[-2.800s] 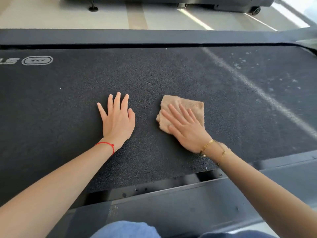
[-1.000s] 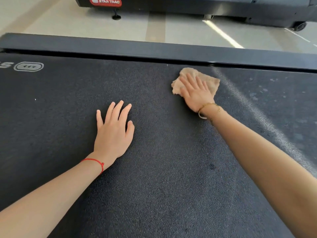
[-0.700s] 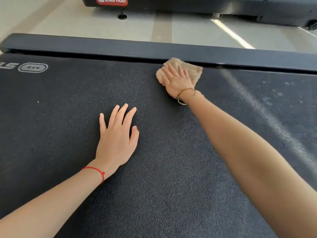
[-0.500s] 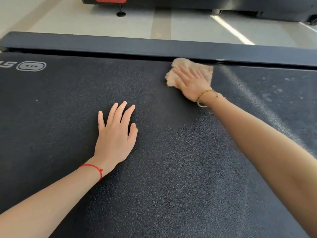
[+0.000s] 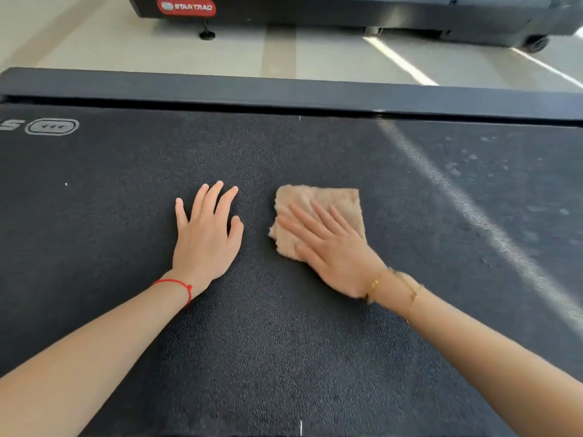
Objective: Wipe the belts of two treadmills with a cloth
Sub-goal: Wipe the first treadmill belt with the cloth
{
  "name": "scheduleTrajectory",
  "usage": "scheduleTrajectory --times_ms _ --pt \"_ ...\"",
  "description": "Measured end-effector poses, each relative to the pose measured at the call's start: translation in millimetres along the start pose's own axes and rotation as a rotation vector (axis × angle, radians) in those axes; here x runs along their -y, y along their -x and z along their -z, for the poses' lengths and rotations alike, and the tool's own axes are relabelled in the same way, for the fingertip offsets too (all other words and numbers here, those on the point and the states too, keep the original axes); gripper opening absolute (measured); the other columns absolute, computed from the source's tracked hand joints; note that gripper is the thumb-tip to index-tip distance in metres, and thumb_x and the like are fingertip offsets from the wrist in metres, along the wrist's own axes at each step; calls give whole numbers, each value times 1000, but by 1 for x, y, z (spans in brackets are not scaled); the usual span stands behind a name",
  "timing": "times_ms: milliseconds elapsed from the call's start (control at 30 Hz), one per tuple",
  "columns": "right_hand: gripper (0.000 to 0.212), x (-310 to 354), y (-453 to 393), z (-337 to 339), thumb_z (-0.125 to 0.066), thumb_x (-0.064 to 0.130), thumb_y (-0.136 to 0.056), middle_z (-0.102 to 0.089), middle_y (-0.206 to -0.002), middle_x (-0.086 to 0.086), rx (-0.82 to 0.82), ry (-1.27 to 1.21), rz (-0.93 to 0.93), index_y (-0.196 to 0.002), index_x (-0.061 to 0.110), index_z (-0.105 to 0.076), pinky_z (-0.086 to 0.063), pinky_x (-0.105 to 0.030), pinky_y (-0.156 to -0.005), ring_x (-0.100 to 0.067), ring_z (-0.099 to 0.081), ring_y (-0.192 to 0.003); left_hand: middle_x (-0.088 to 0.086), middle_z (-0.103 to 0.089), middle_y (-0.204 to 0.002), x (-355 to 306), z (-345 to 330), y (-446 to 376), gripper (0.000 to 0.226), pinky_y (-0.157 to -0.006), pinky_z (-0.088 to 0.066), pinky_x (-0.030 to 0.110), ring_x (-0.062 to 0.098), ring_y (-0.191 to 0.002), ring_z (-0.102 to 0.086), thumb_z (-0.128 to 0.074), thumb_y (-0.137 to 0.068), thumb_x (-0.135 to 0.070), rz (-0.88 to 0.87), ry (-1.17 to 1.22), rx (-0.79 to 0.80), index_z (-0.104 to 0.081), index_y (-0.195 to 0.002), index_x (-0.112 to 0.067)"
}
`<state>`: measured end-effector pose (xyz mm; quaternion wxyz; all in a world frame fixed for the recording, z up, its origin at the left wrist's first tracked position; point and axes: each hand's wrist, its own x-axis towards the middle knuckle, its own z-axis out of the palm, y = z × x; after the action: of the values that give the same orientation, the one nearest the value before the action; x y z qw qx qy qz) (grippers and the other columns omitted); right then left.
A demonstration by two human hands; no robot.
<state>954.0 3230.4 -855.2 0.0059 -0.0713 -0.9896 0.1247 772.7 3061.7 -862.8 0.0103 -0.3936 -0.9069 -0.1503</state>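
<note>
A black textured treadmill belt (image 5: 126, 216) fills most of the view. On it, near the middle, lies a folded tan cloth (image 5: 328, 200). My right hand (image 5: 331, 247) presses flat on the cloth's near part, fingers spread and pointing up-left. Beside it, my left hand (image 5: 206, 234) rests flat and bare on the belt, fingers apart, holding nothing. Pale dusty spots (image 5: 467, 159) and a light streak (image 5: 473, 212) mark the belt's right part.
The treadmill's dark side rail (image 5: 284, 93) runs along the belt's far edge. Beyond it is pale floor (image 5: 126, 48) and a second treadmill (image 5: 347, 11) with a red STAR TRAC label (image 5: 186, 7). A white logo (image 5: 52, 126) is printed at the belt's left.
My right hand has dragged the cloth back from the far rail to the middle of the belt, beside my left hand. The left hand has stayed in place.
</note>
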Motion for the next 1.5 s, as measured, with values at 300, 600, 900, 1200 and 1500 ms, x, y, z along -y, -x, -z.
scheduleTrajectory --times_ms 300,600,900,1200,1500 --pt "50 -46 -8 21 -16 41 -107 6 -165 9 15 0 -388 -156 40 -5 10 -40 -121 -23 11 -152 5 -24 -162 -1 0 2 52 -121 -6 60 24 -152 -13 -36 -103 -31 -2 -4 2 -31 -154 -20" --pt "52 98 116 -15 -18 44 -106 5 -165 13 130 28 137 -157 37 -6 5 -43 -123 -19 13 -152 8 -26 -162 -3 -3 8 52 -120 -8 59 27 -151 -16 -37 -104 -27 -1 -13 -17 -31 -154 -20" --pt "51 16 71 10 -19 42 -106 5 -164 11 20 77 -322 -155 40 -4 13 -38 -119 -22 8 -152 4 -16 -165 -4 -4 33 56 -122 -4 56 26 -153 -9 -29 -104 -36 -18 -38 32 -21 -157 -23" --pt "52 84 129 -14 -18 45 -106 4 -165 14 65 47 -19 -156 40 -5 9 -40 -122 -20 11 -152 7 -20 -164 -5 -5 35 55 -122 -6 57 27 -152 -12 -33 -104 -34 -17 -36 5 -24 -157 -21" --pt "51 -8 77 14 -18 43 -106 4 -164 10 -20 21 -437 -155 40 -7 9 -40 -121 -24 8 -152 6 -19 -165 -6 -4 35 55 -122 -5 56 26 -153 -10 -31 -104 -36 -11 -46 23 -23 -157 -22"
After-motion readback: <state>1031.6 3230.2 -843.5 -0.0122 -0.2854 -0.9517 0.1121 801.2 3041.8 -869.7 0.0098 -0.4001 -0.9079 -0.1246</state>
